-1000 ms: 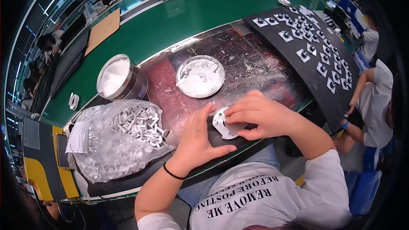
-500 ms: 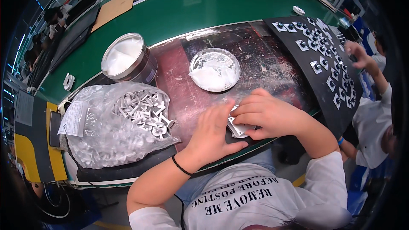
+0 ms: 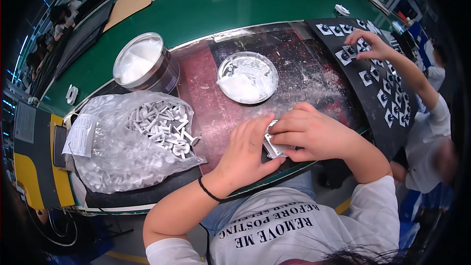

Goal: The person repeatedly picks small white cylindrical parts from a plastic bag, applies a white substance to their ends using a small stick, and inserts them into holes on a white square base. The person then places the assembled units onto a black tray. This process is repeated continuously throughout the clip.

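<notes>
While both hands pinch one small white part (image 3: 273, 145) between them, left hand (image 3: 245, 157) bracing, right hand (image 3: 314, 135) curled over it, a slip could flick it off the near edge, away from the paste dish (image 3: 248, 77).

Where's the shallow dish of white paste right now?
The shallow dish sits mid-table in the head view, just beyond both hands, right of the metal can.
</notes>
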Motion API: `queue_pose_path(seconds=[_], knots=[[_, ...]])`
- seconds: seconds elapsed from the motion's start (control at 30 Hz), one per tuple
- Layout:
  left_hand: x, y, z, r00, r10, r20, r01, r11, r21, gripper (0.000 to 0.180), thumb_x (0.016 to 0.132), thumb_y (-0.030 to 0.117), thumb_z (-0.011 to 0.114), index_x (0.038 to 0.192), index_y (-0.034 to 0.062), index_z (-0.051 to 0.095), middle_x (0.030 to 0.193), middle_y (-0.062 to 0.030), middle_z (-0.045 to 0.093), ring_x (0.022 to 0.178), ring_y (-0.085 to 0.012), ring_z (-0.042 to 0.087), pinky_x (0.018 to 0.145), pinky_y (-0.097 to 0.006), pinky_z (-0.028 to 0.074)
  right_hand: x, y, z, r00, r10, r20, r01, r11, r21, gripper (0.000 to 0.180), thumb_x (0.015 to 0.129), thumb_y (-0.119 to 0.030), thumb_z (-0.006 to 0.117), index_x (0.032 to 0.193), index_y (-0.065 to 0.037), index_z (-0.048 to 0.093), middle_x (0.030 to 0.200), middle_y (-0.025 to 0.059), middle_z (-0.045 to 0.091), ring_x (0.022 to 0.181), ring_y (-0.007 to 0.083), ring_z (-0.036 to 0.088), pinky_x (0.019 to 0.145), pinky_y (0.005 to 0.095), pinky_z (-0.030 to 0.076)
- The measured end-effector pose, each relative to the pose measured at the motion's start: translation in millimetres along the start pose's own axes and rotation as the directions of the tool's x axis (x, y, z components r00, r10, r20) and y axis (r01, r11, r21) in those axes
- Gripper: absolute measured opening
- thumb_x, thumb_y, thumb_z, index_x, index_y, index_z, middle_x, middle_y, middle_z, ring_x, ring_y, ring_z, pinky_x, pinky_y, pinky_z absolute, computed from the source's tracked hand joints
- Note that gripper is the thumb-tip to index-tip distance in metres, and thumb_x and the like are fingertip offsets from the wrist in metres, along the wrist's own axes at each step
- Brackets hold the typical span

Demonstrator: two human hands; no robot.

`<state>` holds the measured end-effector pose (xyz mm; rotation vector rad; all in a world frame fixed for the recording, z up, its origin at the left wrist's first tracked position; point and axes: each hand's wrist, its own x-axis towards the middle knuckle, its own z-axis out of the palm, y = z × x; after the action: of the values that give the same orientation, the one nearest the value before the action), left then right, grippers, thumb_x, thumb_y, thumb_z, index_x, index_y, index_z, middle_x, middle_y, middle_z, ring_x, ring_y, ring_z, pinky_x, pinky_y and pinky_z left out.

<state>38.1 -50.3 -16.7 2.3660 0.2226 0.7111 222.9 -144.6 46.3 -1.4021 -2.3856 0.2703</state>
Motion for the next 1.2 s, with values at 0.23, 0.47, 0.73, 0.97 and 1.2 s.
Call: queue_pose_path(seconds=[0.23, 0.47, 0.73, 0.97, 1.2], knots=[[-1, 0, 0, 0.999, -0.048, 0.026, 0.050, 0.996, -0.078, 0.086, 0.066, 0.020, 0.076, 0.137, 0.0060, 0.029, 0.123, -0.0176, 0.046, 0.115, -0.0355, 0.045, 0.097, -0.045, 0.034, 0, -1, 0, 1.000, 0.017, -0.021, -0.016, 1.000, 0.016, 0.031, 0.067, -0.016, 0.071, 0.097, -0.009, 0.065, 0.102, 0.0017, 0.060, 0.098, 0.0182, 0.057, 0.089, 0.0351, 0.038], [0, 0, 0, 0.999, -0.034, 0.029, 0.036, 0.997, -0.067, 0.088, 0.066, 0.019, 0.076, 0.138, 0.0048, 0.027, 0.123, -0.0187, 0.046, 0.113, -0.0366, 0.046, 0.096, -0.045, 0.035, -1, -1, 1, 0.999, 0.005, -0.033, -0.004, 1.000, 0.004, 0.026, 0.069, -0.016, 0.070, 0.094, -0.009, 0.066, 0.103, 0.0013, 0.061, 0.098, 0.0176, 0.057, 0.089, 0.0346, 0.038], [0, -1, 0, 0.999, -0.004, 0.032, 0.005, 0.999, -0.037, 0.093, 0.065, 0.019, 0.078, 0.138, 0.0027, 0.024, 0.123, -0.0192, 0.047, 0.110, -0.0371, 0.047, 0.095, -0.045, 0.037, -1, -2, 2, 1.000, -0.004, -0.031, 0.005, 0.999, 0.033, 0.024, 0.070, -0.016, 0.070, 0.093, -0.009, 0.067, 0.104, 0.0011, 0.062, 0.099, 0.0179, 0.057, 0.089, 0.0352, 0.038], [-1, -1, -1, 0.999, -0.011, 0.042, 0.013, 0.999, -0.043, 0.092, 0.066, 0.019, 0.078, 0.138, 0.0027, 0.024, 0.122, -0.0194, 0.047, 0.110, -0.0368, 0.048, 0.095, -0.044, 0.038, -6, -1, 5, 0.998, 0.052, -0.029, -0.050, 0.996, 0.078, 0.022, 0.073, -0.016, 0.069, 0.095, -0.012, 0.068, 0.107, 0.0002, 0.062, 0.100, 0.0180, 0.057, 0.090, 0.0360, 0.037], [-1, -2, 0, 0.999, -0.004, 0.051, 0.006, 1.000, -0.027, 0.093, 0.066, 0.020, 0.078, 0.139, 0.0030, 0.022, 0.123, -0.0197, 0.046, 0.111, -0.0369, 0.047, 0.095, -0.044, 0.038, -15, -8, 10, 0.992, 0.101, -0.070, -0.098, 0.995, 0.036, 0.023, 0.076, -0.017, 0.069, 0.098, -0.014, 0.068, 0.112, 0.0007, 0.062, 0.108, 0.0196, 0.055, 0.097, 0.0423, 0.033]])
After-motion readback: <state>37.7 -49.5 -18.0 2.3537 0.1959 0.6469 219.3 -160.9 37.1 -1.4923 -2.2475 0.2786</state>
